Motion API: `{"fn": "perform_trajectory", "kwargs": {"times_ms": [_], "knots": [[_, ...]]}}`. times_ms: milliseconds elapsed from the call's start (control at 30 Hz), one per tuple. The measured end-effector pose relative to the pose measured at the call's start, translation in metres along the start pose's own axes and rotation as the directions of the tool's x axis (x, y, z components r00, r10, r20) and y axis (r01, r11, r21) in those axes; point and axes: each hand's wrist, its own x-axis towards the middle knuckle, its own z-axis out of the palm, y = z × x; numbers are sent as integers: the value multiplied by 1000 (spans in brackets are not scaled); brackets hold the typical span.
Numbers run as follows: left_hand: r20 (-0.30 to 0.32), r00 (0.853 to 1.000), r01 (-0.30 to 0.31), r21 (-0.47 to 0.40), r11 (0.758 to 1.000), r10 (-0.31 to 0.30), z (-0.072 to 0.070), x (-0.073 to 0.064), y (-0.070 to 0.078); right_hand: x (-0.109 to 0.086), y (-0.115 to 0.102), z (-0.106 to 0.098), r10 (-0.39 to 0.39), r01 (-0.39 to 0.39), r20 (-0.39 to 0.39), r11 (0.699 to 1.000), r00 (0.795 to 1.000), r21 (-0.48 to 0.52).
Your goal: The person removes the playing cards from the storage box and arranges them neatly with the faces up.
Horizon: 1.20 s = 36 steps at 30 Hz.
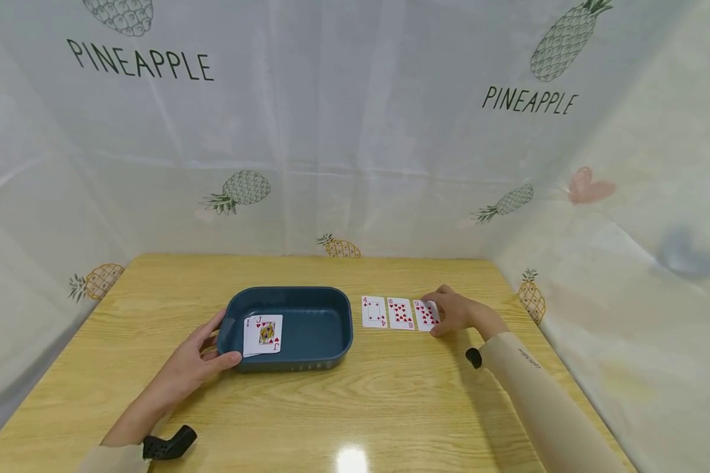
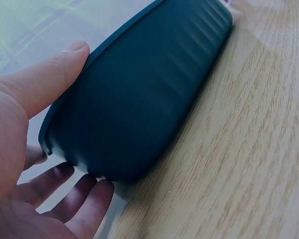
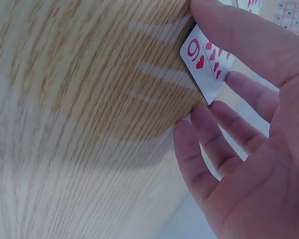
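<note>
Bracing a dark blue tray left of the tabletop's middle, a person's left hand gripped its outer end, thumb over the rim and fingers spread against the wall, apparently to steady it. Well apart from it, toward the tabletop's right edge, the right hand pinched a nine of hearts between thumb and fingertips at opposite edges, a hold that likely gave a purchase on something so thin; whether the card was lifted at all could not be told. It ended a short row, with a ten of hearts just beside it and a red four nearest the tray, all face up near the far edge, seemingly spaced for picking singly. Inside the tray, a jack of hearts topped a small pile at the end nearest the tabletop's left edge. The tray's raised wall stood between row and pile, and the right hand partly covered the nine in the head view. Pineapple-print cloth hung behind the far edge, and a bright glare marked the near part of the tabletop, clear of the cards.
</note>
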Motion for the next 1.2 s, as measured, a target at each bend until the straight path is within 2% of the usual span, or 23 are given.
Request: {"fn": "perform_trajectory", "kwargs": {"times_ms": [300, 600, 833, 967, 1033, 1200], "knots": [[9, 1000, 2, -25, 1000, -1, 0, 2, 2, 1, 5, -1, 5, -5, 4, 1000, 1000, -5], [14, 1000, -8, -37, 999, 8, -1, 3, 1, 3, 8, 0, 22, -22, 3, 999, 1000, 48], [18, 1000, -6, -39, 999, 6, -1, 3, 0, 2, 7, 4, 24, -22, -31, 998, 999, 52], [6, 1000, -11, -21, 1000, 11, 0, 2, 0, 0, -2, 4, -19, 21, -74, 999, 997, 26], [5, 1000, -10, -22, 1000, 10, 0, 1, 1, -1, -10, 5, -64, 64, -109, 998, 992, -4], [3, 1000, -9, -32, 999, 10, -1, -1, 3, 2, -48, -2, -160, 144, -224, 986, 962, -85]]}}
